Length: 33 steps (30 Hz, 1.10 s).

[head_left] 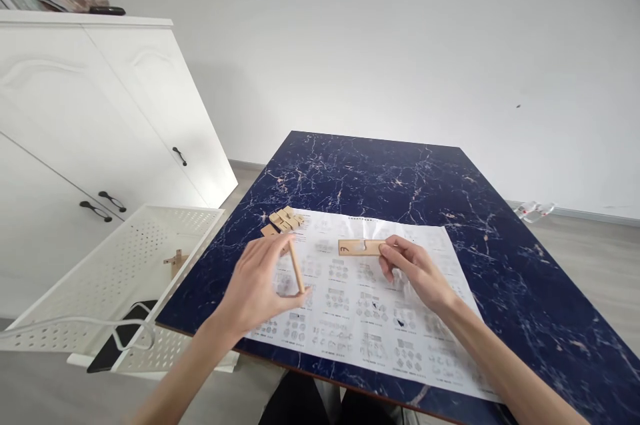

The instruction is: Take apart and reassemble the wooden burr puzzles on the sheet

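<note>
Pinching a narrow wooden piece [297, 267] on the left, a notched wooden piece [373, 249] on the right

At far left, a white perforated basket [193, 219] stands beside the dark blue marbled table [360, 171]. Next comes the left hand [257, 285], thumb and forefinger spread wide to span the narrow wooden piece between their tips. Just beyond that hand, at the upper left corner of a printed sheet [345, 291], lies a small pile of wooden pieces [286, 218].

The step in hand seems to be handling these two pieces together, one per hand, over the sheet. Any move from here calls for steady fingertips, since each grip is only a light pinch.

The narrow wooden piece is pale and stick-like, tilted, apparently seen edge-on, so its broad face can't be read. Further right, the notched wooden piece lies nearly level across the view, a flat, light tan bar with a dark mark at its left end and a pale gap near the middle. Whether it touches the sheet is unclear. The right hand [413, 268] holds its right end, thumb and fingers closed together on it.
</note>
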### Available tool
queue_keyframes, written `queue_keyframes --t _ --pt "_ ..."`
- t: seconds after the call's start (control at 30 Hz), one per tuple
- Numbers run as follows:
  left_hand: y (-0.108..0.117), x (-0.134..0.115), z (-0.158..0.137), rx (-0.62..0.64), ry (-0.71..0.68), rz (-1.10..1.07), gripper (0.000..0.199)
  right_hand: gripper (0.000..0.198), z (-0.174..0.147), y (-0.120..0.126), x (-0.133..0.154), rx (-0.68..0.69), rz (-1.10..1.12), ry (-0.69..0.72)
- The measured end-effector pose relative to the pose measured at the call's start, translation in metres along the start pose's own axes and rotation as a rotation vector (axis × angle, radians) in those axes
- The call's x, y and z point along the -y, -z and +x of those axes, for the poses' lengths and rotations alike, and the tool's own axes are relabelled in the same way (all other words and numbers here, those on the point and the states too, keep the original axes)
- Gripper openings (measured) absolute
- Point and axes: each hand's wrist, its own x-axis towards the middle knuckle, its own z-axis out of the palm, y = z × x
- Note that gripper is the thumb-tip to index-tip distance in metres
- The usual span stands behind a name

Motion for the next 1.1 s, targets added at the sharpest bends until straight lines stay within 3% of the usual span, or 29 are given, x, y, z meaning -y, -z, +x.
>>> queue_keyframes --t 0.17,0.27,0.63,0.83,0.9,1.0,1.1 --pt "0.004 0.042 -0.015 -0.021 0.371 0.106 0.088 0.043 -0.001 -0.022 0.006 -0.029 -0.035 -0.031" --pt "0.001 0.052 -0.014 0.006 0.443 0.157 0.078 0.046 -0.003 -0.044 0.012 0.0 -0.031 -0.068" --pt "-0.019 0.059 -0.002 0.0 0.372 0.185 0.073 0.048 -0.021 -0.082 0.02 -0.012 0.073 -0.134" --pt "-0.022 0.057 -0.021 -0.038 0.344 0.09 0.098 0.048 -0.025 -0.095 0.019 -0.049 0.102 -0.162" --pt "-0.013 0.051 -0.032 -0.048 0.282 0.038 0.09 0.049 -0.026 -0.103 0.018 -0.063 0.119 -0.178" --pt "0.008 0.036 -0.045 -0.005 0.179 -0.106 0.064 0.049 -0.027 -0.12 0.015 -0.075 0.146 -0.205" --pt "0.025 0.021 -0.048 0.033 0.28 -0.263 0.044 0.051 -0.026 -0.141 0.013 -0.082 0.198 -0.222"
